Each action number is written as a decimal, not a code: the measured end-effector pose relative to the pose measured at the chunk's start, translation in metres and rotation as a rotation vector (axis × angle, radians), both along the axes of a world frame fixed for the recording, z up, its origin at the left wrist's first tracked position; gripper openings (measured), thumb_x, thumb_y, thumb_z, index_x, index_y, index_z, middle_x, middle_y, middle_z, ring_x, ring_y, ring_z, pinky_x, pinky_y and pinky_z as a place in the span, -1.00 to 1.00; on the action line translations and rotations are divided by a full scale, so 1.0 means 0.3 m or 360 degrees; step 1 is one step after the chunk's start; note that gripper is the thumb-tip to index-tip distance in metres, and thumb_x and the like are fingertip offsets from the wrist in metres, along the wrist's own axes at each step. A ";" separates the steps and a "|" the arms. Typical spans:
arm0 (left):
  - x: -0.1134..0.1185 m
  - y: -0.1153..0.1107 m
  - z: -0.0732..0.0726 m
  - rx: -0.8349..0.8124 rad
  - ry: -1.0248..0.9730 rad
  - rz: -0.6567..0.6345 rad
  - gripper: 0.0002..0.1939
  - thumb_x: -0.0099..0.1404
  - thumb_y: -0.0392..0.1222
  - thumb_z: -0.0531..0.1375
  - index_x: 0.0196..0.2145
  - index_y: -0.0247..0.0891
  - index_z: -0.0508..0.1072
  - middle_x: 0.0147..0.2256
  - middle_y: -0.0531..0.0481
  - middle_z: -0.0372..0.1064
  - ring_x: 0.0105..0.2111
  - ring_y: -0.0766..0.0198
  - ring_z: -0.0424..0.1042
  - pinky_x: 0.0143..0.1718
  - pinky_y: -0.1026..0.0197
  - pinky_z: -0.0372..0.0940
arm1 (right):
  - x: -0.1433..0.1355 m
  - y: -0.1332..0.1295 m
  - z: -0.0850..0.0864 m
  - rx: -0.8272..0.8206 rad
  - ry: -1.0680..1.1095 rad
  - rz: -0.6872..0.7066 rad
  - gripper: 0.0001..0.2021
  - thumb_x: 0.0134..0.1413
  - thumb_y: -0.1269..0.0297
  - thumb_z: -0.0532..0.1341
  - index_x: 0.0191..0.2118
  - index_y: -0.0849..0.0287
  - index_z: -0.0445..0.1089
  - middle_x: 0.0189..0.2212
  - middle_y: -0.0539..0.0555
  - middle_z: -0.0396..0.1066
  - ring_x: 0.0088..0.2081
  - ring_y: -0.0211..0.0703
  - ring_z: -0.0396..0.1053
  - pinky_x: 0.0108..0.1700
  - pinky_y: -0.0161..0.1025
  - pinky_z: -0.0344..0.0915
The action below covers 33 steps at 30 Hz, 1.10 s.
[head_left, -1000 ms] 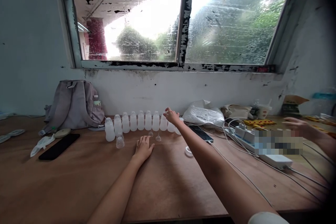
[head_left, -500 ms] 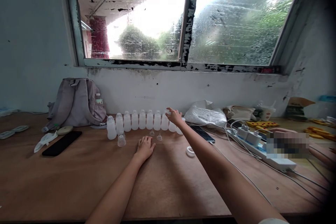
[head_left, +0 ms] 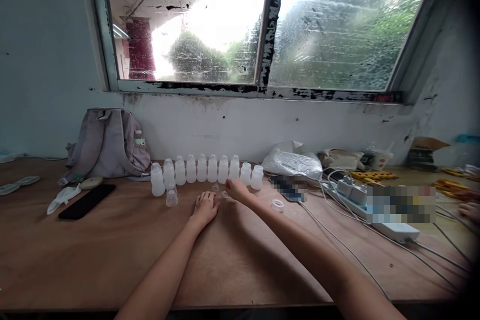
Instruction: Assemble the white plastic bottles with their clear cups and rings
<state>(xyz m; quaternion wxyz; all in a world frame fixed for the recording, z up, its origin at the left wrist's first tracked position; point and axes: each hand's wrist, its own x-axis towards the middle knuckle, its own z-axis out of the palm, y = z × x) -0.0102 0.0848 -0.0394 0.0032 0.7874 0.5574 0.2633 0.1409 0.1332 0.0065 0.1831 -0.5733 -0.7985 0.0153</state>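
Note:
My right hand (head_left: 237, 190) reaches low in front of the bottle row, its fingers pinched at the top of a small clear bottle nipple (head_left: 225, 194) on the table. Beside it, to the left, stands another clear nipple (head_left: 215, 187). My left hand (head_left: 205, 206) rests flat on the table just left of the nipples, fingers stretched out and holding nothing. Behind both hands, frosted baby bottles (head_left: 191, 170) stand upright in a row. The two at the right end, one a bottle (head_left: 257, 178), have no domed top. A clear cap (head_left: 171, 197) stands before the left bottles.
A ring (head_left: 277, 205) lies beside my right forearm. Further right are a phone (head_left: 287, 189), cables and a power strip (head_left: 397, 231). Part of another person's hand (head_left: 468, 211) shows at the right edge. A backpack (head_left: 107, 142) and a black phone (head_left: 87, 202) are at left.
My right hand has come down from above the bottle row to the nipple, its fingers closing. My left hand stays put. The other person's hand has drawn back to the right.

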 end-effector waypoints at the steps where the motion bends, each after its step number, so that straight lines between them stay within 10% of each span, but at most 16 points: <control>1: 0.000 -0.001 0.002 0.0016 -0.0008 -0.0010 -0.67 0.19 -0.10 -0.02 -0.10 -0.25 0.26 -0.13 -0.09 0.25 -0.09 0.16 0.17 -0.08 0.16 0.06 | -0.002 0.001 0.003 -0.0014 0.0004 0.0033 -0.90 -0.10 0.43 0.11 -0.41 0.25 0.35 -0.43 0.13 0.40 -0.39 -0.19 0.32 -0.43 -0.37 0.10; 15: 0.022 -0.026 0.055 0.0127 -0.0191 -0.0156 -0.80 0.17 -0.07 0.05 -0.31 -0.21 0.35 -0.28 -0.01 0.32 -0.21 0.21 0.22 -0.14 0.17 0.08 | 0.033 -0.108 0.089 -0.0212 0.0075 0.0546 -0.84 -0.15 0.53 0.09 -0.41 0.24 0.37 -0.50 -0.01 0.39 -0.45 -0.30 0.28 -0.42 -0.40 0.17; 26: 0.015 -0.022 0.040 0.0107 -0.0169 -0.0188 -0.95 0.12 -0.25 0.11 -0.43 -0.23 0.37 -0.27 0.02 0.32 -0.19 0.23 0.21 -0.12 0.17 0.02 | 0.274 -0.138 0.127 -0.0365 -0.0367 0.0008 -0.74 -0.59 0.52 0.35 -0.58 0.19 0.34 -0.50 0.07 0.31 -0.38 -0.01 0.32 -0.40 -0.21 0.22; 33: 0.016 -0.022 0.050 0.0120 -0.0203 -0.0127 -0.91 0.13 -0.28 0.08 -0.44 -0.21 0.38 -0.26 0.03 0.32 -0.19 0.23 0.20 -0.12 0.16 0.01 | 0.304 -0.153 0.081 -0.0483 -0.0384 -0.0024 -0.79 -0.62 0.43 0.35 -0.70 0.19 0.29 -0.58 0.04 0.27 -0.54 -0.15 0.31 -0.52 -0.27 0.19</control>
